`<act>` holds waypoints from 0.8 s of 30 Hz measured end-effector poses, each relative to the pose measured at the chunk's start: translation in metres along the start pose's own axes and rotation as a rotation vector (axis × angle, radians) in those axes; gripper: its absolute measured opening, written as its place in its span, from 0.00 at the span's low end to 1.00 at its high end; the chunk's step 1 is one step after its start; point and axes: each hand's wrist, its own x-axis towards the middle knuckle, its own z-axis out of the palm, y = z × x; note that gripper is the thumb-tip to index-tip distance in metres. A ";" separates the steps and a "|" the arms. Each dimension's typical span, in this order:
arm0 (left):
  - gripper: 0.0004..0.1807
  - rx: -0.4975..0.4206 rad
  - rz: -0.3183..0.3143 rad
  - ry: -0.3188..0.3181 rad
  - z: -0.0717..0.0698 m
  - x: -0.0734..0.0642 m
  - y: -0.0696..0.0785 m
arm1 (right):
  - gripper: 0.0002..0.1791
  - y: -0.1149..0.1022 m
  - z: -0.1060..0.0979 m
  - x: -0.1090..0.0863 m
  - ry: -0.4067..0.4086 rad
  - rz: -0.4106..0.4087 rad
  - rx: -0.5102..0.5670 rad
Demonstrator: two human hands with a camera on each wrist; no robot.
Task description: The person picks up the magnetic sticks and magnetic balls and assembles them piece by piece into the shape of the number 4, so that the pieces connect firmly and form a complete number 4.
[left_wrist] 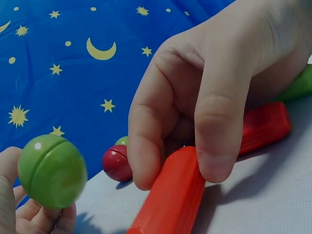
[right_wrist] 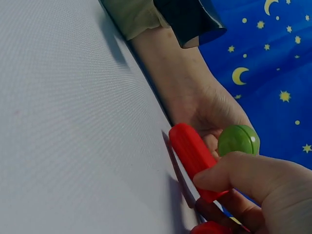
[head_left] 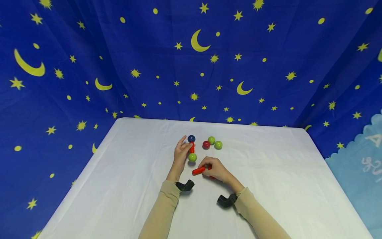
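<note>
My left hand pinches an upright-looking red rod between thumb and fingers. A dark blue ball sits at the rod's far end and a green ball at its near end. In the left wrist view this green ball shows a groove around it. To the right, my right hand grips a second red rod near one end, thumb on its side. That ribbed rod points toward the left hand, low over the table. Another red rod lies partly hidden behind the right hand.
Beyond the hands, a red ball and two green balls, one behind and one to the right, sit close together on the white table. A green piece shows behind the right hand. Blue starry cloth hangs around the table.
</note>
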 end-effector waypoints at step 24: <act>0.26 -0.025 0.019 0.049 -0.001 0.003 -0.005 | 0.13 -0.023 -0.012 -0.005 0.194 0.113 0.328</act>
